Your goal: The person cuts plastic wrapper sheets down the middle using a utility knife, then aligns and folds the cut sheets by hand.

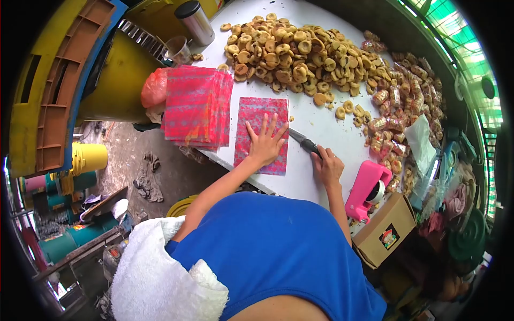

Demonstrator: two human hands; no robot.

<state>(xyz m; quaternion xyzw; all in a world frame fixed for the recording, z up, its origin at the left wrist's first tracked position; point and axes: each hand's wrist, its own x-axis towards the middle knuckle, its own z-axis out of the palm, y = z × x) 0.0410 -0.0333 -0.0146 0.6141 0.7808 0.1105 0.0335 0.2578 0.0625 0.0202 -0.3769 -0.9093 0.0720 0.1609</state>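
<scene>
My left hand (266, 143) lies flat with spread fingers on a folded red and grey patterned sheet (246, 115) on the white table. My right hand (327, 166) is wrapped round the black handle of a knife (305, 142), whose blade points toward the sheet's right edge. Left of my left hand is a stack of similar red patterned sheets (195, 107). A big heap of small round brown pieces (305, 51) fills the table beyond my hands.
Many wrapped packs (399, 101) lie at the right. A pink tape dispenser (367, 187) and a cardboard box (385, 230) stand near my right arm. A steel tumbler (197, 24), a clear cup (178, 49) and a red plastic bag (155, 88) are at the back left.
</scene>
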